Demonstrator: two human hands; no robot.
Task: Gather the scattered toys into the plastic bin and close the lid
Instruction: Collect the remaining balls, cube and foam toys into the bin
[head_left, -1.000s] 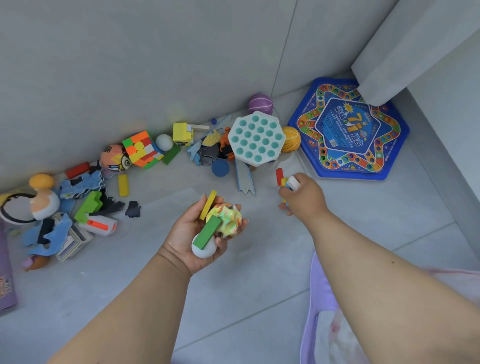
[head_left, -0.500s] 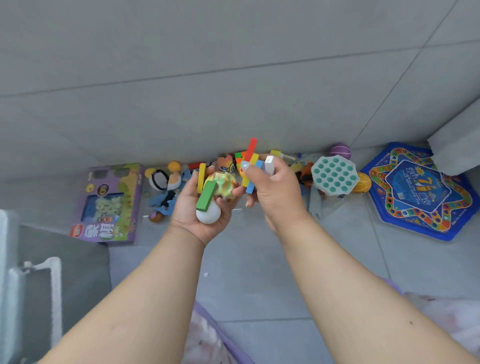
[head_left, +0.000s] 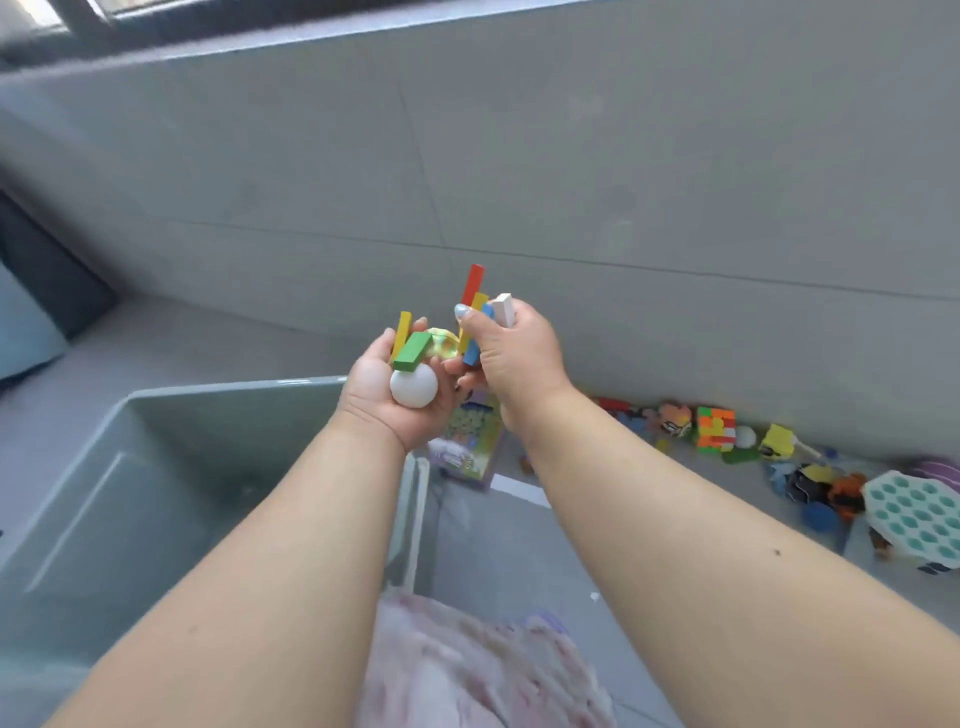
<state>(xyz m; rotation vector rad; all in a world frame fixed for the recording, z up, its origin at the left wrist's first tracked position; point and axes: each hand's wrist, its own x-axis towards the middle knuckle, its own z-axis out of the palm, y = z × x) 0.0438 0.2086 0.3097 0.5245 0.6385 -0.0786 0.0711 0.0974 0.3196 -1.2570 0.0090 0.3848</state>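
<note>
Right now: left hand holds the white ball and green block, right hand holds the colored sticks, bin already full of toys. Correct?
Not quite. The head view shows the bin with no toys inside. The rest holds: left hand holds the white ball and green block, right hand holds the colored sticks.

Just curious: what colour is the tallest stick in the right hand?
Red, seen from the head camera, held in the right hand.

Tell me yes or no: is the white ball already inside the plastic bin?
No, the white ball sits in the left hand, held above the plastic bin rim.
</note>
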